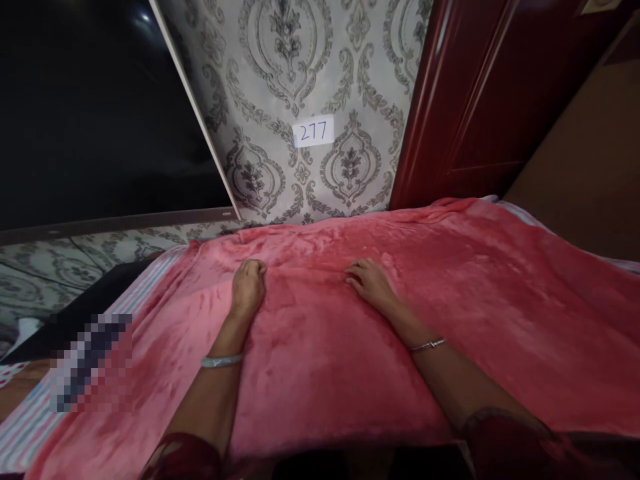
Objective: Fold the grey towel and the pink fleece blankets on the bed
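With our left hand and right hand well apart, we pinch the blanket, a shallow crease running between them, facing the wall.

Home room | patterned wallpaper | dark screen | pink blanket

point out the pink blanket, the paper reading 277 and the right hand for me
Pink blanket (340,363): head view, on its plush upper surface
Paper reading 277 (313,131): head view, middle of its written face
Right hand (371,280): head view, back of it
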### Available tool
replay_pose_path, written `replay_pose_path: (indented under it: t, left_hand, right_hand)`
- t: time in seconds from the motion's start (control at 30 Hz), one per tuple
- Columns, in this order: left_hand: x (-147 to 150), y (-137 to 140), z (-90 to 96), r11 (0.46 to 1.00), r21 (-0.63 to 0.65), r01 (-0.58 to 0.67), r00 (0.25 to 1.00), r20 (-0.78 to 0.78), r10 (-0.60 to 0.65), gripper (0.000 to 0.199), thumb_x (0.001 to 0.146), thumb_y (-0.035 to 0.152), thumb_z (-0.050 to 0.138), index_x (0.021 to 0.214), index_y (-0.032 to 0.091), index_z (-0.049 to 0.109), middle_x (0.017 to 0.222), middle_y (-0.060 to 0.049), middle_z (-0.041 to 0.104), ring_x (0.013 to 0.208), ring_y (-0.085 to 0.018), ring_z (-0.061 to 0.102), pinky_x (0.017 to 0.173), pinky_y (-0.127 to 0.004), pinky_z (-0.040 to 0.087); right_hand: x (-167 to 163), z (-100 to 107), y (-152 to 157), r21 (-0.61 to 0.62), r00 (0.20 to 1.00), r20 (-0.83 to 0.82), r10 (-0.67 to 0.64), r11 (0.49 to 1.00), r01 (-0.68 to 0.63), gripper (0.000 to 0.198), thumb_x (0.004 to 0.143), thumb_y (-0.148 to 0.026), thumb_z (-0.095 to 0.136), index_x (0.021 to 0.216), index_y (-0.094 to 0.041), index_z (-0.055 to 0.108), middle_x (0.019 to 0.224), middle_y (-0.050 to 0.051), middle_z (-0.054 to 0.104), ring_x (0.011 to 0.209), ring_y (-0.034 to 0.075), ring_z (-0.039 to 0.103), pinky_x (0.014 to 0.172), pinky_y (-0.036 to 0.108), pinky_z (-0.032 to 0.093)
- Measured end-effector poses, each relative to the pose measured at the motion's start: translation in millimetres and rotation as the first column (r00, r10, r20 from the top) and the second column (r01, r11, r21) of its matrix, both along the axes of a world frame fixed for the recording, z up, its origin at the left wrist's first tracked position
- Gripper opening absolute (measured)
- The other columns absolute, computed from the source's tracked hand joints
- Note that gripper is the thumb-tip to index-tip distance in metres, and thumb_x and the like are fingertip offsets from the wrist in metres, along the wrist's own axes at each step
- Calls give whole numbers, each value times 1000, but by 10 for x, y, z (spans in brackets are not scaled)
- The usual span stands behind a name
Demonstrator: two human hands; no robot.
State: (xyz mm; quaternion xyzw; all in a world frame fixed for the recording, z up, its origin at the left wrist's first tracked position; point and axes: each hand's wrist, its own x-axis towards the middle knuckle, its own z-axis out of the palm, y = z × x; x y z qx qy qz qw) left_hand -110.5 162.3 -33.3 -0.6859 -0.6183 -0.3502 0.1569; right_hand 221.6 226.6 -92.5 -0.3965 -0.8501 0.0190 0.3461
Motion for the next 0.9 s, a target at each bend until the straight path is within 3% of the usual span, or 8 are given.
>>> replay_pose_path:
  t: [0.1, 0.37, 0.53, 0.67, 0.77, 0.9]
  left_hand:
    - [-3, -1, -1, 1000, -14, -2, 1000, -20, 1, 15, 86, 13, 43, 77, 23, 52, 81, -9, 62, 83, -25, 59, 79, -37, 47]
    - [12, -20, -10, 996, -71, -61, 997, -42, 59, 16, 88, 13, 44, 83, 21, 57, 85, -9, 65, 86, -23, 62, 79, -34, 47]
    - [64, -32, -32, 985, -134, -108, 993, -72, 99, 19, 92, 14, 44, 93, 19, 63, 91, -10, 69, 91, -24, 65, 81, -33, 48]
    - [109, -69, -49, 983, -152, -100, 992, -90, 87, 23, 94, 12, 45, 103, 18, 65, 98, -11, 71, 96, -23, 66, 85, -33, 49]
    - [141, -94, -76, 984, -160, -74, 991, -120, 55, 26, 94, 10, 45, 106, 18, 66, 100, -11, 71, 98, -23, 66, 88, -33, 50]
    - [129, -120, -95, 980, -198, 16, 989, -138, -44, 26, 93, 10, 46, 104, 19, 68, 99, -10, 71, 97, -22, 65, 89, -35, 51]
  right_hand:
    - [-13, 18, 6, -28, 999, -28, -34, 999, 34, 17, 91, -12, 53, 82, -20, 66, 87, 8, 68, 85, 23, 59, 80, 36, 44]
    - [-20, 84, -19, -4, 951, -272, -149, 988, 154, 18, 94, -18, 43, 83, -21, 56, 83, 8, 65, 80, 22, 59, 74, 32, 44]
    - [-36, 90, -100, -18, 958, -185, -219, 975, 220, 24, 97, -25, 39, 84, -21, 58, 81, 8, 66, 75, 22, 60, 67, 31, 40]
    - [4, 86, -189, 35, 988, -83, -128, 991, 131, 35, 98, -45, 44, 78, -21, 59, 78, 7, 66, 73, 22, 61, 65, 30, 39]
    - [34, 58, -195, 64, 997, -8, -75, 995, 76, 45, 97, -54, 44, 68, -22, 56, 74, 7, 64, 71, 21, 60, 62, 30, 37]
    - [34, 4, -164, 75, 995, 4, -100, 992, 99, 50, 99, -57, 38, 66, -22, 55, 71, 7, 62, 67, 21, 59, 59, 30, 35]
